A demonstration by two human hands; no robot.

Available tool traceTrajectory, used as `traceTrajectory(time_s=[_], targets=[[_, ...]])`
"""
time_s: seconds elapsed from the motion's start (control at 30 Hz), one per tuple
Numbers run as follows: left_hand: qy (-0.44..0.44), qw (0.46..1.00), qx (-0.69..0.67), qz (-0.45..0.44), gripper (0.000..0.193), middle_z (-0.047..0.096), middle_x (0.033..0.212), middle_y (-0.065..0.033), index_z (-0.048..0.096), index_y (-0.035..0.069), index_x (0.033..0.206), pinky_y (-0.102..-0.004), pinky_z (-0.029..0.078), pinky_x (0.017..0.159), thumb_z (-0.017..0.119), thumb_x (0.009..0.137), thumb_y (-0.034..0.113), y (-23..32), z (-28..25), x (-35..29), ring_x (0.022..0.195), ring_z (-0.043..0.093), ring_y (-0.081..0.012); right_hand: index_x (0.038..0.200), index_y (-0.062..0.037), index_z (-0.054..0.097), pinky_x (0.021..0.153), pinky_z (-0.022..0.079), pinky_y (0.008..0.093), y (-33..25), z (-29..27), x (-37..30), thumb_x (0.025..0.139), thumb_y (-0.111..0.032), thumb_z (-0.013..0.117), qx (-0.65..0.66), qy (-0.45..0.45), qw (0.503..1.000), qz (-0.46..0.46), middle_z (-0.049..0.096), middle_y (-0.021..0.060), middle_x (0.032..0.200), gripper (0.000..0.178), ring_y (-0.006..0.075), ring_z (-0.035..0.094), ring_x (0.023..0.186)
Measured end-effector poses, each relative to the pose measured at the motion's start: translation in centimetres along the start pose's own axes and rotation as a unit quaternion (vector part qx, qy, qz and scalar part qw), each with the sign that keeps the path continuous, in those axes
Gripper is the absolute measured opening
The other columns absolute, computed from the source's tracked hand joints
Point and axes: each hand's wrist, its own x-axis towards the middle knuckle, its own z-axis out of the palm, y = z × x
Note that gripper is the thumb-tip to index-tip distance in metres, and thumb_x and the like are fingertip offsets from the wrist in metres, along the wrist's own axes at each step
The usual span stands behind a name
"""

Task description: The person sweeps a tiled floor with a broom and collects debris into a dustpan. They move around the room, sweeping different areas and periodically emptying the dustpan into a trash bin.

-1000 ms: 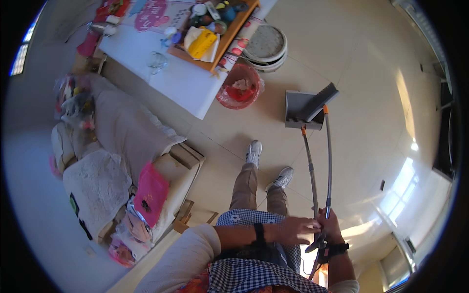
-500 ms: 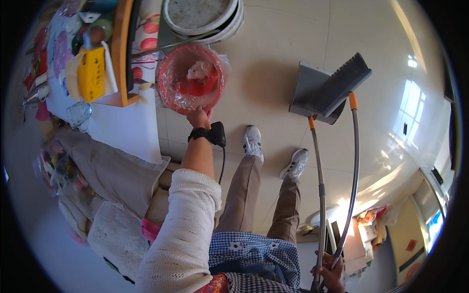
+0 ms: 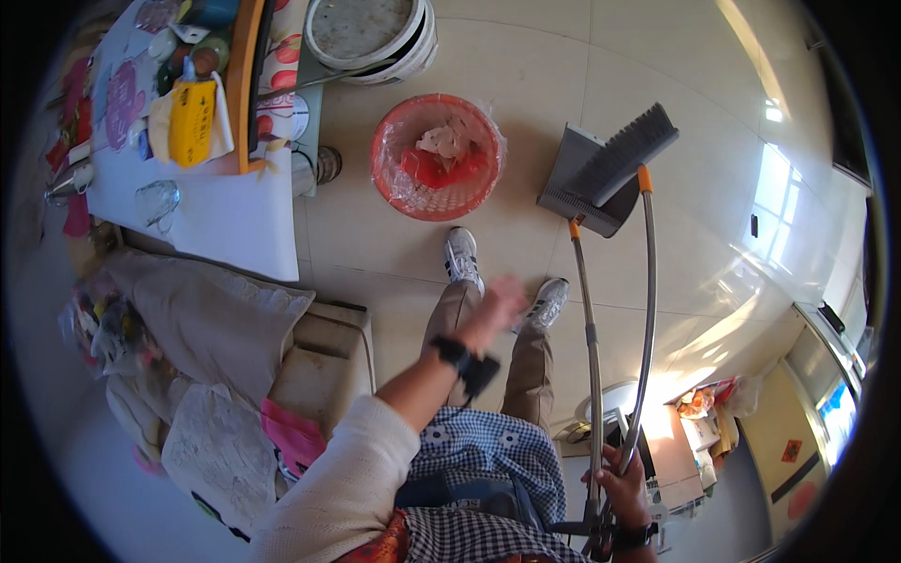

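Note:
My left hand [image 3: 496,311] is blurred above my legs, its fingers stretched out and nothing seen in it. Beyond it stands a red plastic wastebasket [image 3: 383,178], lined with a clear bag that holds pale crumpled waste [image 3: 449,141] and something bright red. My right hand [image 3: 621,480] is closed around the handles of a broom and a dustpan at the lower right. The grey broom head [image 3: 629,155] lies over the grey long-handled dustpan [image 3: 568,174] out on the floor. Both metal poles run side by side down to my hand.
A cluttered table [image 3: 225,225] and a beige sofa [image 3: 328,352] line the left side. Lidded white buckets [image 3: 413,61] stand at the far end. Boxes and bags [image 3: 699,436] are at the lower right. My shoes [image 3: 547,302] stand on pale floor tiles [image 3: 394,258].
My left hand has let go of the wastebasket and drawn back toward me. The wastebasket now stands farther right, away from the table. My right hand still grips both handles.

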Motion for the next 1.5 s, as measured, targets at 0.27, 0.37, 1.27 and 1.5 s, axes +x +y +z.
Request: traceTrajectory(time_s=[0.27, 0.37, 1.27, 1.5], targets=[[-0.4, 0.884, 0.237, 0.054, 0.108, 0.015, 0.145, -0.0213, -0.013, 0.009, 0.142, -0.0359, 0.042, 0.094, 0.065, 0.079, 0.047, -3.4, 14.8, -23.6, 0.118, 0.046, -0.0276, 0.09, -0.0016, 0.041, 0.06, 0.049, 0.0257, -1.3, -2.7, 1.7, 0.077, -0.007, 0.066, -0.197, -0.034, 0.976, -0.089, 0.058, 0.013, 0.095, 0.029, 0.0146, 0.058, 0.073], [-0.356, 0.889, 0.274, 0.092, 0.119, 0.005, 0.146, -0.0253, -0.016, 0.008, 0.14, -0.0386, 0.04, 0.098, 0.072, 0.072, 0.047, -4.4, 17.4, -26.8, 0.125, 0.038, -0.0318, 0.089, -0.0014, 0.047, 0.056, 0.048, 0.0268, -1.7, -2.6, 3.0, 0.075, -0.009, 0.07, -0.171, -0.064, 0.976, -0.115, 0.056, 0.0064, 0.082, 0.027, 0.0136, 0.057, 0.069], [0.179, 0.889, -0.069, 0.416, 0.032, 0.034, 0.056, 0.0065, 0.057, 0.007, 0.111, -0.0204, 0.027, 0.043, 0.055, 0.09, 0.031, -16.6, -3.6, -48.7, 0.045, 0.033, -0.003, 0.078, -0.0106, 0.041, 0.037, 0.036, 0.024, 4.8, -4.2, -10.7, 0.094, -0.031, 0.046, -0.111, 0.062, 0.899, -0.42, 0.035, -0.0039, 0.051, 0.027, 0.0068, 0.035, 0.039], [0.06, 0.867, -0.355, 0.345, 0.049, 0.024, 0.051, 0.0067, 0.054, 0.011, 0.11, -0.0203, 0.024, 0.043, 0.041, 0.09, 0.054, -21.7, -8.5, -47.0, 0.041, 0.022, -0.0049, 0.088, -0.0071, 0.049, 0.036, 0.034, 0.0222, 3.2, -1.9, -10.9, 0.093, -0.034, 0.045, -0.198, 0.07, 0.897, -0.389, 0.037, -0.0038, 0.054, 0.028, 0.006, 0.037, 0.04]])
